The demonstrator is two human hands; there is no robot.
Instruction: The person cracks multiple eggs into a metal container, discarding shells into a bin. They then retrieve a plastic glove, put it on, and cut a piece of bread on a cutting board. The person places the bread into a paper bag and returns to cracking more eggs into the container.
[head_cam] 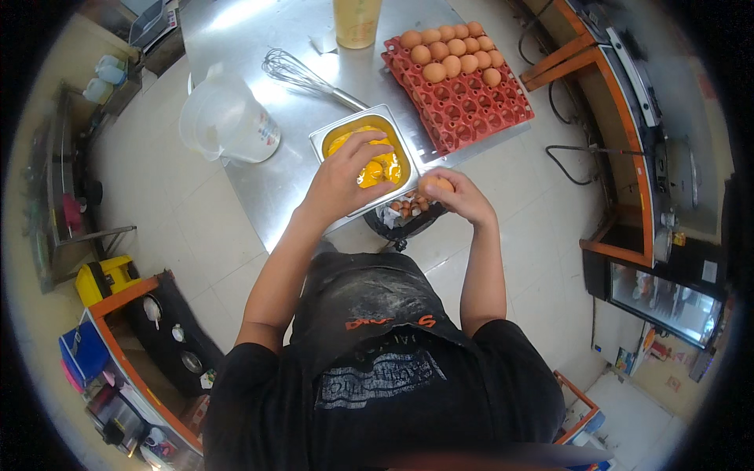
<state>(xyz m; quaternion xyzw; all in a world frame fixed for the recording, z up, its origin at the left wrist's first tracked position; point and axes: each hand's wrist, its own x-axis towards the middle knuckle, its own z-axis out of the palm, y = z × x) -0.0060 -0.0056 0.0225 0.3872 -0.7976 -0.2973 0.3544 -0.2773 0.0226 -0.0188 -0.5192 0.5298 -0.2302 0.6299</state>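
Observation:
My left hand is over a square steel pan of cracked eggs, fingers apart and curved, holding nothing. Just right of the pan's near corner, my right hand grips a brown egg. Beyond the pan a wire whisk lies on the steel table, its handle reaching towards the pan's far rim. Stacked red egg trays stand to the right, with several brown eggs in the top tray's far part. Below my hands, a black-lined bin holds eggshells and paper.
A translucent plastic pitcher stands at the table's left edge. A tall container of yellowish liquid is at the far side. An orange-framed stand is on the right, and a yellow case is at the left.

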